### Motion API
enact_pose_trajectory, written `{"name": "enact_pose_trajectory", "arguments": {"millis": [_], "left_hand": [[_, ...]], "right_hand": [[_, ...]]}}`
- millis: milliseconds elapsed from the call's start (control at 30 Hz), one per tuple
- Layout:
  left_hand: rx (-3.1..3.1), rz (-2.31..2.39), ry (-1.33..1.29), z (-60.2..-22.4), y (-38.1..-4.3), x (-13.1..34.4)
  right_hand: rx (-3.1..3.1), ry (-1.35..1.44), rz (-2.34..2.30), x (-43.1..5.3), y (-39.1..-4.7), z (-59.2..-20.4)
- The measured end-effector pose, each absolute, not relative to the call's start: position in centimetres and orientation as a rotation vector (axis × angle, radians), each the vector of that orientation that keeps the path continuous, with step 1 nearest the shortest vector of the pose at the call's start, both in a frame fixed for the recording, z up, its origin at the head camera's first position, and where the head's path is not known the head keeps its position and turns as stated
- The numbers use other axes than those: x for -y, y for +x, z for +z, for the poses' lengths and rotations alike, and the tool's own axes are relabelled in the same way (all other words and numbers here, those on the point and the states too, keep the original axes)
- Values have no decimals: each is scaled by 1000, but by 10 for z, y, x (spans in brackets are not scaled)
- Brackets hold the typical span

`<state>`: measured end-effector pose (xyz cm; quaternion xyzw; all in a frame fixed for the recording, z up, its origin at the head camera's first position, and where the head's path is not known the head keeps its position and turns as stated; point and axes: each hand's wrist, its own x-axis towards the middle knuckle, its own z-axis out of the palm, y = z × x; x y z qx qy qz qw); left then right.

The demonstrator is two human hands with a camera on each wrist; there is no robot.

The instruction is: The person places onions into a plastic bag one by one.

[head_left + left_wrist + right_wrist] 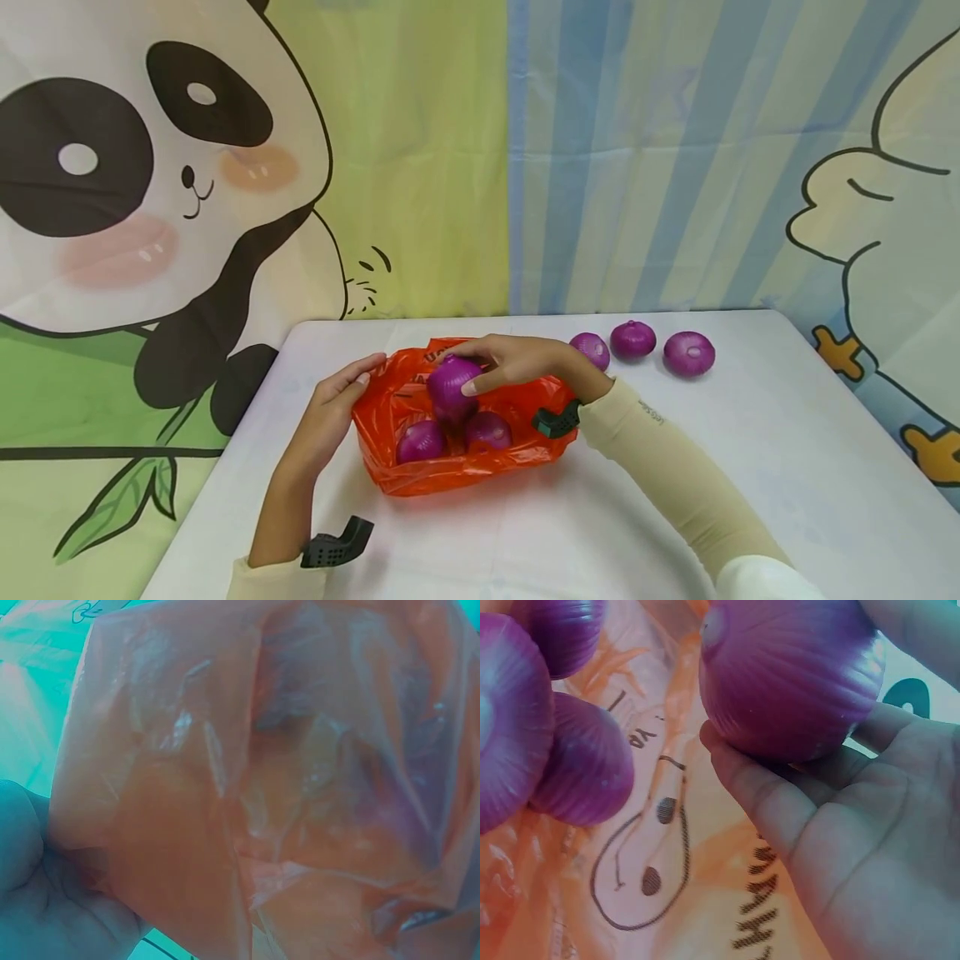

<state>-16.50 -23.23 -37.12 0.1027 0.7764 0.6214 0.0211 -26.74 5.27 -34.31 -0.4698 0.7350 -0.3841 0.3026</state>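
A red plastic bag (390,479) with black print lies spread open on the table. My left hand (339,396) pinches its left rim between thumb and fingers; in the left wrist view the film covers most of the frame beside that hand (67,900). Over the bag's middle, my right hand (513,362) grips a purple onion (452,382), thumb on its near side. The right wrist view shows this onion (795,675) between thumb and fingers. Below it in the bag sit several more onions, among them a left one (422,442) and a right one (489,430).
Beyond my right wrist, three loose onions stand near the table's back edge: one partly behind the wrist (591,350), a middle one (633,340) and a right one (688,354). The white table (750,450) ends at a printed panda curtain (420,167).
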Motion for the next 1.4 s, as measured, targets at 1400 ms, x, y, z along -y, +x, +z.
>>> {"name": "enact_pose_trajectory", "arguments": {"millis": [1400], "left_hand": [[-2435, 1929, 332, -371, -166, 236]], "right_hand": [[-2129, -1178, -969, -46, -270, -370]]}}
